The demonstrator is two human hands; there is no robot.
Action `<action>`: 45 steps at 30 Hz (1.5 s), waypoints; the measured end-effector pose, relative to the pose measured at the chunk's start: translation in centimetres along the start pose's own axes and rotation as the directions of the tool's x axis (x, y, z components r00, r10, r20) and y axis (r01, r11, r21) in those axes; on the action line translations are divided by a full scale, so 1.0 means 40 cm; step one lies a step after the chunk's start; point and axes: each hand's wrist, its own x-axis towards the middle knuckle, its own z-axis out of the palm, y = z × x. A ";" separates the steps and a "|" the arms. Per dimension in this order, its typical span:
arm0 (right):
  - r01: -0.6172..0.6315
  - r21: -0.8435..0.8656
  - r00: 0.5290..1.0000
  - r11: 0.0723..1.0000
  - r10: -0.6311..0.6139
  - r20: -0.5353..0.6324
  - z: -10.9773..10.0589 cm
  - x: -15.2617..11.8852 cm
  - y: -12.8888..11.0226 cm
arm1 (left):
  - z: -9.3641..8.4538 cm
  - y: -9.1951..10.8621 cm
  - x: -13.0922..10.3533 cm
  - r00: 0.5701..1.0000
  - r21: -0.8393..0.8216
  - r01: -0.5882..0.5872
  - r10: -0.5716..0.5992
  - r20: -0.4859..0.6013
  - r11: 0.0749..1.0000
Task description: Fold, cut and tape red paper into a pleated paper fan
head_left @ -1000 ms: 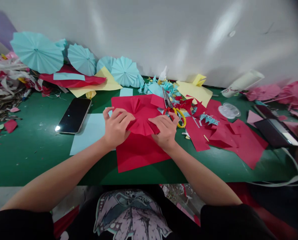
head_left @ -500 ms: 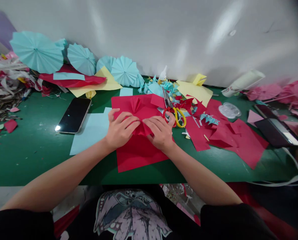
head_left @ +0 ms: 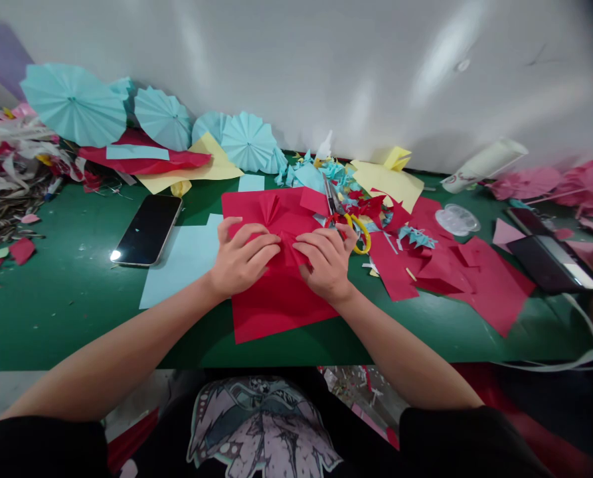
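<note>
Near the middle of the frame, a small pleated red paper (head_left: 289,251) sits directly between the left hand (head_left: 245,255) and the right hand (head_left: 327,260), about equally near both, its folds running roughly up and down the frame; its full long axis is partly hidden. The fingers of each hand are curled nearly closed, pinching its opposite sides. Beneath lies a smooth, flat, matte red sheet (head_left: 276,312), with a narrow creased red fan (head_left: 269,210) just above the hands and yellow-handled scissors (head_left: 360,236) beside the right hand.
</note>
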 end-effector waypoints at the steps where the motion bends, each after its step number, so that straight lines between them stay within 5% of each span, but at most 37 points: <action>1: 0.001 -0.006 1.000 1.000 -0.001 -0.012 0.001 0.000 -0.001 | 0.001 0.001 -0.001 0.999 0.023 -0.036 0.036 0.001 0.999; 7: 0.095 0.017 0.992 0.995 -0.093 -0.080 0.004 0.004 -0.006 | 0.003 0.008 0.005 0.945 0.226 -0.242 0.282 -0.164 0.944; 13: 0.175 0.058 0.983 0.983 -0.171 -0.069 0.007 0.008 -0.010 | 0.004 0.001 0.012 0.948 0.216 -0.202 0.246 -0.201 0.955; 22: 0.044 0.213 0.998 0.976 -0.036 -0.045 0.015 0.009 -0.006 | 0.006 0.004 0.009 0.967 -0.041 -0.227 0.220 -0.127 0.973; 29: -0.176 0.433 0.984 0.884 0.163 0.066 0.018 0.026 0.003 | 0.009 -0.002 0.019 0.994 -0.262 0.110 -0.105 0.034 0.959; 37: -0.315 0.600 0.949 0.735 0.261 0.178 -0.029 0.059 0.001 | -0.027 0.027 0.042 0.966 -0.460 0.252 -0.249 0.070 0.851; 40: -0.400 0.629 0.916 0.666 0.312 0.252 -0.053 0.072 0.001 | -0.045 0.036 0.054 0.915 -0.486 0.399 -0.369 0.163 0.777; 45: -0.628 0.638 0.775 0.445 0.433 0.461 -0.051 0.073 0.011 | -0.045 0.024 0.065 0.773 -0.535 0.632 -0.500 0.391 0.561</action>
